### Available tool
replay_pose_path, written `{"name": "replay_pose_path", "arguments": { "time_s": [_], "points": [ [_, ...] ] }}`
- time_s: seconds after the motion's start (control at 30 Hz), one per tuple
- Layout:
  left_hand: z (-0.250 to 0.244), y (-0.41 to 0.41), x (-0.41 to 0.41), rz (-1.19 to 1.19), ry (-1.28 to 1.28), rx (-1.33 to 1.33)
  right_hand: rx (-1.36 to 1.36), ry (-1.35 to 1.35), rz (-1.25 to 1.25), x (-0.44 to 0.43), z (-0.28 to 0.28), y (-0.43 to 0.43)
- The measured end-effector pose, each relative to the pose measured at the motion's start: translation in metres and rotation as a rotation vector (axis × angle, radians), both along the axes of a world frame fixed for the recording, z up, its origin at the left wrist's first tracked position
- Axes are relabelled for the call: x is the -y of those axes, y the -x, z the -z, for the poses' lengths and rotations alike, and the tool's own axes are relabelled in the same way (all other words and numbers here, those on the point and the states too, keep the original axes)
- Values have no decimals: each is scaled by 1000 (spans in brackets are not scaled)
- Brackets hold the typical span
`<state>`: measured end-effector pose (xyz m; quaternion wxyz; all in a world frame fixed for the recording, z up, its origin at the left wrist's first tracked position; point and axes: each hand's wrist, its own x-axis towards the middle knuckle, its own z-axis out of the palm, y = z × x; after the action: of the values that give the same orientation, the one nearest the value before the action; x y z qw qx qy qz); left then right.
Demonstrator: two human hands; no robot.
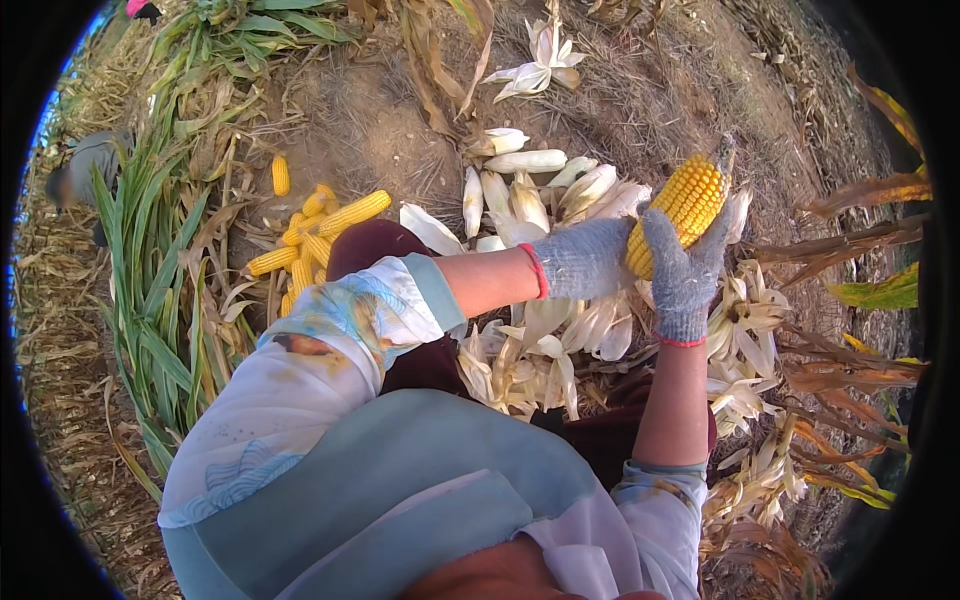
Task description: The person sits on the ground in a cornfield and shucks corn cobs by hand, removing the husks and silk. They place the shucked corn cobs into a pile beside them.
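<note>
A husked yellow corn cob is held up between my two gloved hands, its tip pointing away to the upper right. My right hand, in a grey knit glove with a red-edged cuff, grips it from the near side, with the thumb across the kernels. My left hand, gloved alike, closes on the cob's lower left; most of its fingers are hidden behind it. Just beyond my left hand lie several ears in pale husk. Stripped husks cover the ground below my hands.
Several bare yellow cobs lie heaped by my left knee, with a single cob farther off. Cut green corn stalks run along the left. Dry leaves stick out on the right. Another person is at the far left.
</note>
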<state>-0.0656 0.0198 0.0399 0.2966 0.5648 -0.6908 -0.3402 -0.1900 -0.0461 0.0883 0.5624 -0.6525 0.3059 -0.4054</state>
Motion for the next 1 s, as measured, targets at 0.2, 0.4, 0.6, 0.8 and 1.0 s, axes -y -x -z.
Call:
{"name": "replay_pose_path", "arguments": {
  "time_s": [0.2,0.4,0.6,0.8,1.0],
  "points": [
    [104,3,-5,-36,84,-275,-458,640,-204,-18,-19,-2],
    [-12,6,-15,146,98,378,-363,546,84,4,-16,7],
    [-22,2,-29,136,337,109,-401,627,375,35,-13,18],
    [-42,-55,-29,13,447,476,-152,160,416,52,-5,29],
    [-46,-179,-41,-745,247,1132,-52,-19,310,41,2,18]
  ]
}}
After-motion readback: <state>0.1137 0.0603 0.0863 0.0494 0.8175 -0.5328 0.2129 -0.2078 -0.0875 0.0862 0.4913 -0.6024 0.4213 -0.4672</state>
